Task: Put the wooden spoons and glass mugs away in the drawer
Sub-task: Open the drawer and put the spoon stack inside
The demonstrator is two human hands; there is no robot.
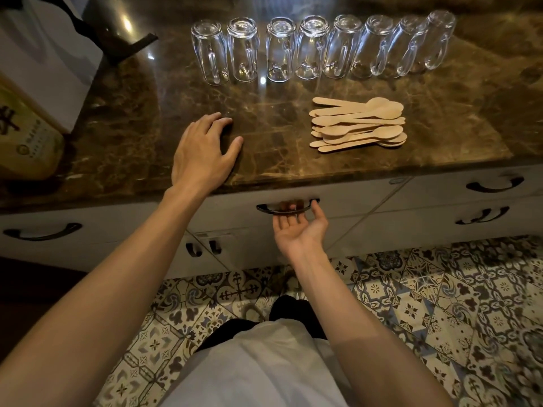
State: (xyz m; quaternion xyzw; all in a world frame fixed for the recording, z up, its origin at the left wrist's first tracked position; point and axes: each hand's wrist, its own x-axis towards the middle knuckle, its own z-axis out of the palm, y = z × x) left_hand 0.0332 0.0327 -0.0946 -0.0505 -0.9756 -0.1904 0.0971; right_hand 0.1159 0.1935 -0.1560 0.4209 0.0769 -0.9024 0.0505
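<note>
Firstly, positions are given from the centre drawer handle (288,207), a dark curved pull on the pale drawer (346,201) under the worktop (141,136) edge.

1. Yellow-green printed box (28,136): far left of the drawer handle, up on the worktop, cut by the frame edge.
2. White paper bag (50,51): far left of the drawer handle and further back, behind the box.
3. Left drawer pull (42,230): far left of the drawer handle, slightly lower, on a neighbouring front.
4. Left hand (202,148): left of the drawer handle and above it, palm down on the brown marble worktop near its front edge. Fingers spread and relaxed, grasping nothing.
5. Glass mugs (311,48): eight, in one row across the back of the worktop, well above the drawer handle and spanning both sides of it. All clear, bases uppermost, handles turned toward the person, the rightmost ones crowded together.
6. Right hand (299,229): directly at the drawer handle, palm up, fingers hooked up behind the pull and thumb at its right end, grasping it. Drawer front lies flush, closed.
7. Wooden spoons (358,124): one loose flat pile on the worktop, above and just right of the drawer handle, in front of the mugs, bowls mostly pointing right. Apart from both hands.
8. Two further pulls (495,185): far right of the drawer handle, one above the other.
9. Patterned tile floor (440,304): below the drawer handle.
</note>
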